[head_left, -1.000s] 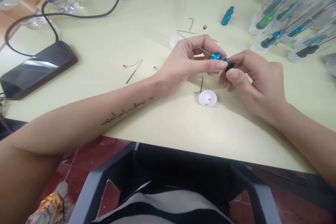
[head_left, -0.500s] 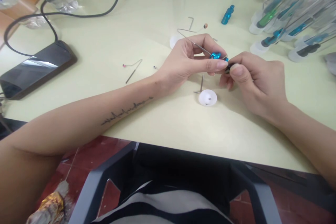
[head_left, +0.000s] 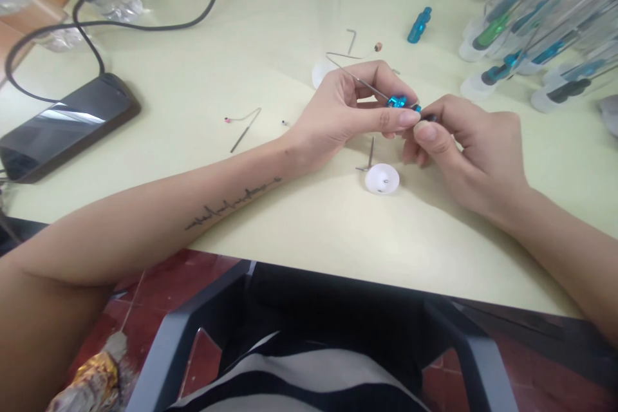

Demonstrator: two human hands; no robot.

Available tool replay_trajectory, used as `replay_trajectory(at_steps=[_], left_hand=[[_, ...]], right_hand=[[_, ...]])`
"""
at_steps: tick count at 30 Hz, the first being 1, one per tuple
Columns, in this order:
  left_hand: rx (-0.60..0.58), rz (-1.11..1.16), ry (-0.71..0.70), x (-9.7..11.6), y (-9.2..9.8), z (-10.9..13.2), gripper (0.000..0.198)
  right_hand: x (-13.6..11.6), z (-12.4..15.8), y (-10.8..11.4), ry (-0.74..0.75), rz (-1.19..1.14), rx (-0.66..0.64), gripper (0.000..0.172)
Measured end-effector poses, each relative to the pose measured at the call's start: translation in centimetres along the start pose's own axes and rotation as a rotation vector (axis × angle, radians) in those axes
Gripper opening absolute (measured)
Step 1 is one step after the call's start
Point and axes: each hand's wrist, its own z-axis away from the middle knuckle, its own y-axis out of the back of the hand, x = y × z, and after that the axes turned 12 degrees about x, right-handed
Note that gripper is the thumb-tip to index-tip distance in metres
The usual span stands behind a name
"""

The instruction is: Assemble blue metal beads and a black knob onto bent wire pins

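While the left hand (head_left: 345,112) pinches a thin steel wire (head_left: 363,82) between thumb and fingertips, a glossy blue metal part (head_left: 398,102) sits on the wire just beyond those fingertips. The right hand (head_left: 476,154) keeps a tight grip on a small dark piece (head_left: 430,118), mostly hidden by the thumb and pressed against the blue part's end, so the 2 grips almost touch. Below them, a round white plastic disc (head_left: 382,178) lies on the smooth, pale bench (head_left: 309,232), with a straight metal pin (head_left: 371,153) just beside it and open room on all sides. Farther left, a bent wire with a pink bead (head_left: 246,125) lies apart from a dark phone (head_left: 67,129) and a black cable (head_left: 145,22). At upper right, a blue plastic handle (head_left: 419,24) lies near a blurred row of clear tubes on white bases (head_left: 512,38). The bench's straight near edge passes under both forearms.
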Motion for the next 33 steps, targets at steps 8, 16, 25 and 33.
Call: replay_trajectory(at_steps=[8, 16, 25, 33], left_hand=[[0.006, -0.009, -0.008, 0.01, 0.10, -0.11, 0.016], [0.031, -0.042, -0.008, -0.06, 0.12, -0.10, 0.017], [0.071, -0.034, 0.011, 0.71, -0.49, 0.25, 0.011], [0.062, 0.009, 0.003, 0.58, -0.46, 0.20, 0.006]], right_hand=[[0.20, 0.00, -0.06, 0.019, 0.003, -0.003, 0.022], [-0.19, -0.14, -0.18, 0.037, 0.036, 0.071, 0.017], [0.18, 0.06, 0.00, 0.017, 0.018, -0.012, 0.032], [0.02, -0.05, -0.11, 0.058, 0.062, 0.063, 0.019]])
